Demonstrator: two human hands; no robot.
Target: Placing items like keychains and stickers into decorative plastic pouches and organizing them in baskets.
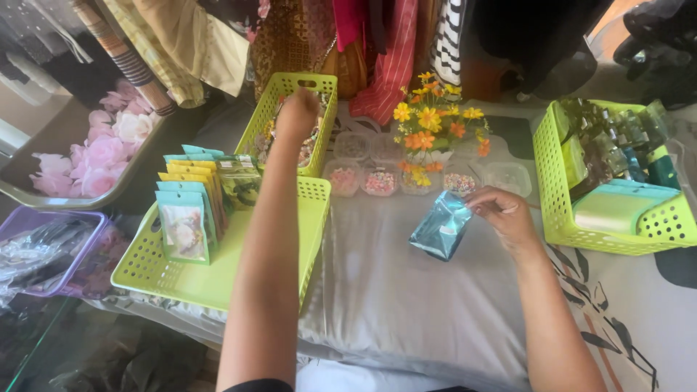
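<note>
Two hands: right hand pinches shiny blue pouch; left hand (grip unclear) in green basket.

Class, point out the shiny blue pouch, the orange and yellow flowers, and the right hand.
shiny blue pouch [441, 231], head view, middle of its face
orange and yellow flowers [430, 120], head view, central bloom
right hand [504, 215], head view, back of hand

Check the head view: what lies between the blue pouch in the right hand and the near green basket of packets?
Only bare grey cloth lies between the blue pouch, held by the right hand, and the near green basket; the left forearm crosses above the basket.
</note>
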